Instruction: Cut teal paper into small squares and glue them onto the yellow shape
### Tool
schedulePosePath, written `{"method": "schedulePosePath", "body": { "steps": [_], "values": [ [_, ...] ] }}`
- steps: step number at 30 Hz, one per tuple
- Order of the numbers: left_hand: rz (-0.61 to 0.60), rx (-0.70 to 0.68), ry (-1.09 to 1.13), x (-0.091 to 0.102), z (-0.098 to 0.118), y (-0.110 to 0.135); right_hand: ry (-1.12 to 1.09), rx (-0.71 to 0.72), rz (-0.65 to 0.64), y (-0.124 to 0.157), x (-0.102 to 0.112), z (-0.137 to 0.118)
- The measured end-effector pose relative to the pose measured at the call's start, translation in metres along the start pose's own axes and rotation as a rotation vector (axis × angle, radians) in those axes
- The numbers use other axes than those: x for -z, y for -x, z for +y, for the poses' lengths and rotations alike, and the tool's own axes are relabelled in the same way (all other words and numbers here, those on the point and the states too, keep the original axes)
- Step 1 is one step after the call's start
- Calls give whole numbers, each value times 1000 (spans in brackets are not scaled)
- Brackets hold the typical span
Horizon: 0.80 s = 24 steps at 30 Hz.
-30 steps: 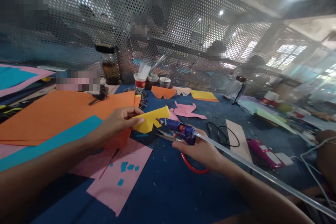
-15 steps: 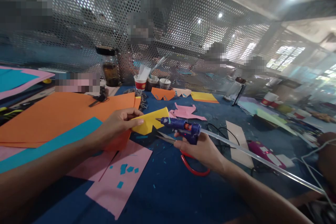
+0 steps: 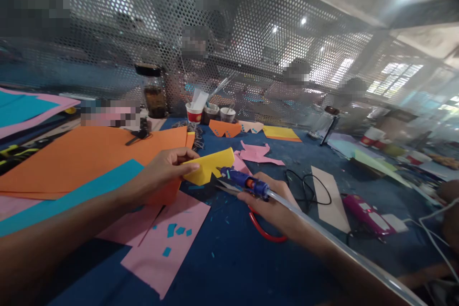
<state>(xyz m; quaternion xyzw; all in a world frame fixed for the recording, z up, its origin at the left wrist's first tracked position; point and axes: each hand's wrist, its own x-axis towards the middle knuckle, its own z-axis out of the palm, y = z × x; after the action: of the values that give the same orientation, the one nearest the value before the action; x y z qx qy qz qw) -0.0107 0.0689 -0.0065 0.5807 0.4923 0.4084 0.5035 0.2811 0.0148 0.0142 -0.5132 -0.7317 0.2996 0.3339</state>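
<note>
Pinched between the thumb and fingers of my left hand is a folded yellow paper piece with a notch cut in its lower edge. My right hand grips a blue glue gun, a long clear glue stick running out of its back. The nozzle points left, close to the yellow paper by the notch; whether it touches I cannot tell. Red-handled scissors lie on the table under my right hand, blades showing to its left. Small blue paper scraps rest on a pink sheet below.
Large orange sheets and a blue strip cover the left side. Notched orange paper, a pink cutout and a lidded jar stand or lie farther back. A black cable and purple device are right.
The glue gun has tilted, its rear dropping and its nozzle lowering from the paper's upper right part toward the notch. My left hand still holds the yellow paper.
</note>
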Motion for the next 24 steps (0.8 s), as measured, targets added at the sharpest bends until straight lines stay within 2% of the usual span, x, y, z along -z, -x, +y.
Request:
{"method": "schedulePosePath", "body": {
  "steps": [14, 24],
  "values": [
    [-26, 7, -9, -3, 4, 3, 110, -72, -54, 0, 3, -7],
    [-21, 26, -16, -4, 6, 5, 104, -27, -53, -1, 1, -1]
  ]
}}
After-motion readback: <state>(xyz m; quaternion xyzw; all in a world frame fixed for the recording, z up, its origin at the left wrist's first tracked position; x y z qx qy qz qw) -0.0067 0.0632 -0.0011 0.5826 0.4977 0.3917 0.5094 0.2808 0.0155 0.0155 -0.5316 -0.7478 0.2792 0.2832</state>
